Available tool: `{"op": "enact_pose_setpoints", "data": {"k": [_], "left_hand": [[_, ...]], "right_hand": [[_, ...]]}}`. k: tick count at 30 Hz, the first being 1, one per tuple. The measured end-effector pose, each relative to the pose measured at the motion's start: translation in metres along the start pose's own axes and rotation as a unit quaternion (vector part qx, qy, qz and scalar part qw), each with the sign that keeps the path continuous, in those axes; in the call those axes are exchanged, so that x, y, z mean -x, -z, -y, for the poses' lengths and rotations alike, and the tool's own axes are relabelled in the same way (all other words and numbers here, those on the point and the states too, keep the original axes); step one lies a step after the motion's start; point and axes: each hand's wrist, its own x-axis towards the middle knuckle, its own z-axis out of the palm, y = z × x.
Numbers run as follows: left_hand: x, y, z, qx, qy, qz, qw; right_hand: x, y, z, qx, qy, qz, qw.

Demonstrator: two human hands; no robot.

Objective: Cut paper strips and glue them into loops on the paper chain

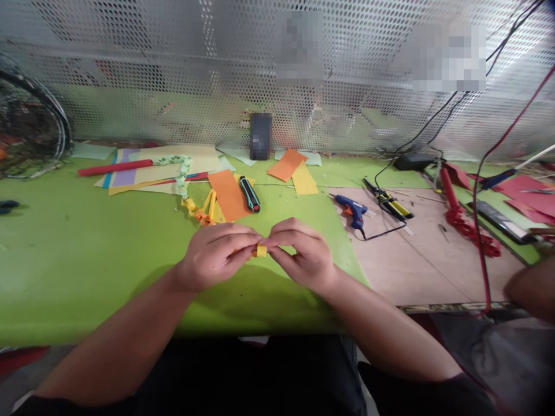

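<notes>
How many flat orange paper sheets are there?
2: one orange sheet left of the black-and-teal utility knife; another farther right, overlapping a yellow paper sheet. Others may be hidden.

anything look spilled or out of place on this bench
Nothing looks spilled or damaged. The untidiest spot is the pinkish board, where the blue glue gun lies on its side near small scraps; that seems like ordinary work clutter.

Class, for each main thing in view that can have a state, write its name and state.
Left hand, pinching the yellow paper strip
Right hand, at the strip, grip unclear
Yellow paper strip, curled
Cutter, lying partly on the orange sheet, no blade showing
Glue gun, on its side, cord attached
Red roll, rolled up, lying down
Pale green paper chain, laid in a bend
</notes>
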Motion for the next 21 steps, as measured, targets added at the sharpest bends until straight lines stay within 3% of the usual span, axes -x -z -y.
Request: {"op": "enact_pose_setpoints", "data": {"k": [7,21], "left_hand": [[-0.0033,-0.0005,-0.0009,0.002,0.019,0.016,1.0],[-0.0037,-0.0007,0.001,0.021,0.021,0.009,1.0]], "right_hand": [[0.0036,0.0051,-0.0038,0.025,0.012,0.025,0.999],[0.0005,0.006,-0.004,0.051,0.011,0.008,0.999]]}}
